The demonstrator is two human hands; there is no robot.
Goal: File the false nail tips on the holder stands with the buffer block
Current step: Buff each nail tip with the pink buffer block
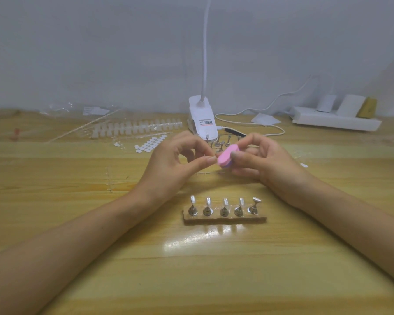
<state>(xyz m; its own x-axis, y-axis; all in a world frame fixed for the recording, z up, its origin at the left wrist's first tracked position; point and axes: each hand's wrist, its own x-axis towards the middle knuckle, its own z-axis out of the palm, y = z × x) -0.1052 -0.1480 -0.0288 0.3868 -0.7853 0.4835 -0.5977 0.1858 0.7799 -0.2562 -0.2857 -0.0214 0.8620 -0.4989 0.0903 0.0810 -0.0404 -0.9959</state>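
**Holding the buffer above the stands**

My right grip (266, 164) pinches the pink buffer (226, 155) between thumb and fingers, raised off the surface (214, 269). My left grip (175, 162) is curled, with thumb and forefinger tips drawn together right at the buffer's near end. Whether they pinch anything I cannot tell. Nearer me, between my forearms, a base (224, 220) carries five stands (223, 211) in a row. Four bear clear upright tips (225, 201), and the rightmost one leans. Behind my hands, partly hidden, a white lamp (201, 119) sits on the surface. Spare strips (137, 128) lie at the far left and a power strip (334, 120) at the far right.
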